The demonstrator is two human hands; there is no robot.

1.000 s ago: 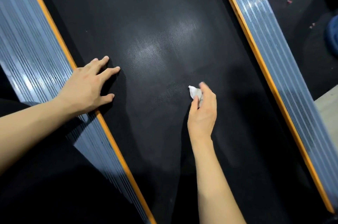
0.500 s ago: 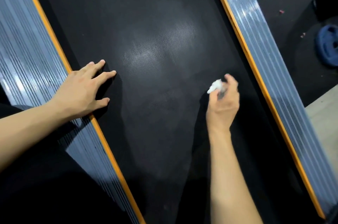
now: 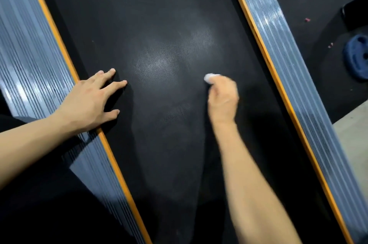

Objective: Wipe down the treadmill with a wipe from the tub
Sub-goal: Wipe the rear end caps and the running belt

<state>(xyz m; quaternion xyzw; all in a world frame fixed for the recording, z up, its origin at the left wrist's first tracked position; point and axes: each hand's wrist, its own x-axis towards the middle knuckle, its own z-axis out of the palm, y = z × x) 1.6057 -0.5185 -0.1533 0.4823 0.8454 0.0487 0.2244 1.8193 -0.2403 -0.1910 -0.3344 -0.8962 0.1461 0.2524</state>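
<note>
The wipe [image 3: 210, 78], a small white wad, sits right of centre on the black treadmill belt [image 3: 159, 15], showing just past the fingertips of your right hand [image 3: 223, 98], which curls round it and holds it to the surface. Press it flat and overlap your strokes, working from the pale sheen at centre toward the orange edge strip [image 3: 264, 60] and ribbed grey side rail [image 3: 294, 76] at right. Your left hand [image 3: 87, 102], fingers spread and relaxed, rests across the left edge as a brace; lean on it lightly. A blue weight plate [image 3: 356, 58] lies on the floor at far right.
</note>
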